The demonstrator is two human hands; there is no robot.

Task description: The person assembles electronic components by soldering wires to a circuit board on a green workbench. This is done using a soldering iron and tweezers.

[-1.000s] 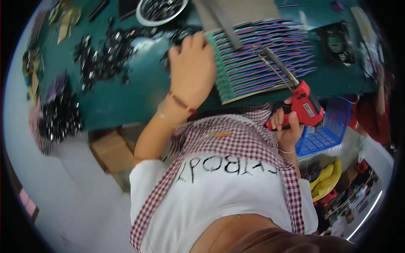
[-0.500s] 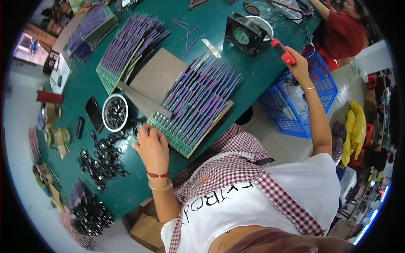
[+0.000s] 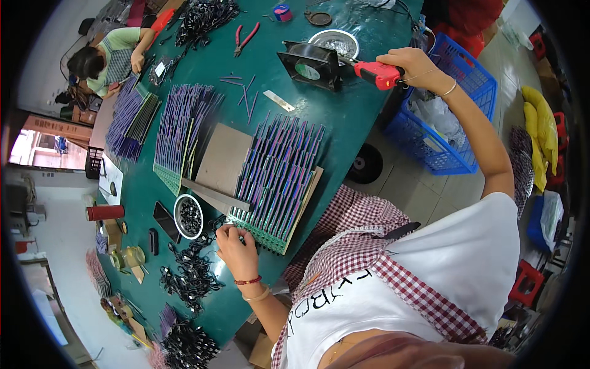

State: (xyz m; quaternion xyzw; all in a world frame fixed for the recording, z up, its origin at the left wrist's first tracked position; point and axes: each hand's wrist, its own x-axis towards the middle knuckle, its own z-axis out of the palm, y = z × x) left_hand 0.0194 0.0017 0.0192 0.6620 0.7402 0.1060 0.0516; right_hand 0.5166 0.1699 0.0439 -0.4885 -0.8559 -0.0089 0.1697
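My right hand (image 3: 421, 69) is wrapped round the red-and-black handle of a tool like a soldering iron (image 3: 380, 74). Its metal shaft reaches toward a white bowl (image 3: 351, 42) behind a square black fan (image 3: 309, 67). My left hand (image 3: 239, 253) has its fingers bent together at the near left corner of a green rack (image 3: 270, 238); what they hold, if anything, is too small to make out. Rows of shiny purple rods (image 3: 276, 178) stand in that rack. A flat metal bar (image 3: 215, 195) lies by its left side, over a brown board (image 3: 224, 157).
A white bowl of dark small parts (image 3: 189, 216), a phone (image 3: 166, 220) and black corded pieces (image 3: 190, 273) lie to the left. More rod racks (image 3: 178, 129) stand farther off. A blue crate (image 3: 467, 150) is at the right. A co-worker (image 3: 114, 58) works at the far left.
The view has turned, bringing the far-left co-worker into sight. My right hand has brought the tool's handle down nearly level beside the fan. My left hand stays at the rack's corner.
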